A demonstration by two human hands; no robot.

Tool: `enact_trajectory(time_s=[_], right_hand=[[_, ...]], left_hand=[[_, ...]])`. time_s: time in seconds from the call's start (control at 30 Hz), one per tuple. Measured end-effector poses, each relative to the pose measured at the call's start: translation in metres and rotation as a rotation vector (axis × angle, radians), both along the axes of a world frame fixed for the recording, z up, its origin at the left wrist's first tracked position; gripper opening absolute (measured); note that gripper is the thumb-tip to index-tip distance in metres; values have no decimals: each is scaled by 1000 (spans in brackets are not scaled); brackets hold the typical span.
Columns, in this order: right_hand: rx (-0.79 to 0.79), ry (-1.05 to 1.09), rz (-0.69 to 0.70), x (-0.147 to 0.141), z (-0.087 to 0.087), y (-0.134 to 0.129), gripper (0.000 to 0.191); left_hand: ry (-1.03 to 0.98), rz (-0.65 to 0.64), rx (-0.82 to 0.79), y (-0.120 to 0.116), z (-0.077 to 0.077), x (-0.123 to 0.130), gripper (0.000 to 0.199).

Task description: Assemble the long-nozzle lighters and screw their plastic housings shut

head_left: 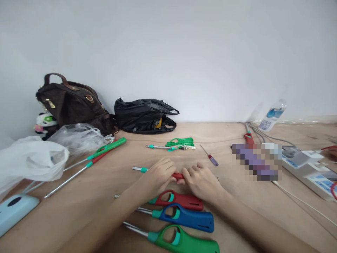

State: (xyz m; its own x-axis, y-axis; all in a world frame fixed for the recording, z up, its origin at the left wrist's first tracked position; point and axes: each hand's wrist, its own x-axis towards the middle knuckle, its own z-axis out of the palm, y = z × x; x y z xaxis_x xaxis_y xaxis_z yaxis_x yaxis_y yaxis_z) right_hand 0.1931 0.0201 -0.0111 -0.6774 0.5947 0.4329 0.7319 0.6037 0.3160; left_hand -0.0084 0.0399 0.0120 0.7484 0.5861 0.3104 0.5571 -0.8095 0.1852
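On the counter [94,182], a black plastic bag [137,117] is set at the back; by the curled fingers of the left hand [162,172] and right hand [201,181], a red lighter [179,176] is gripped mid-counter; a screwdriver [212,160] is seen beyond
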Motion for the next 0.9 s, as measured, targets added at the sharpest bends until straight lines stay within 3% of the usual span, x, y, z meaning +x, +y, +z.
enact_trajectory(time_s=[0.23,0.3,0.37,0.47,0.6,0.77,0.9], right_hand=[[-83,27,-42,1,-5,0,31],[-98,30,-74,3,-5,2,32],[-114,39,-109,6,-5,5,32],[-128,41,-151,10,-5,10,33],[-138,42,-157,11,-5,12,35],[-101,52,-133,12,-3,10,33],[-45,56,-91,11,1,5,32]], left_hand=[[-23,13,-28,0,5,2,11],[-51,25,-42,6,14,-7,17],[-78,99,-47,15,26,-23,28],[-3,237,-115,28,43,-49,28],[77,217,-289,34,57,-66,24],[35,235,-232,25,62,-54,18],[-37,180,-192,16,51,-37,12]])
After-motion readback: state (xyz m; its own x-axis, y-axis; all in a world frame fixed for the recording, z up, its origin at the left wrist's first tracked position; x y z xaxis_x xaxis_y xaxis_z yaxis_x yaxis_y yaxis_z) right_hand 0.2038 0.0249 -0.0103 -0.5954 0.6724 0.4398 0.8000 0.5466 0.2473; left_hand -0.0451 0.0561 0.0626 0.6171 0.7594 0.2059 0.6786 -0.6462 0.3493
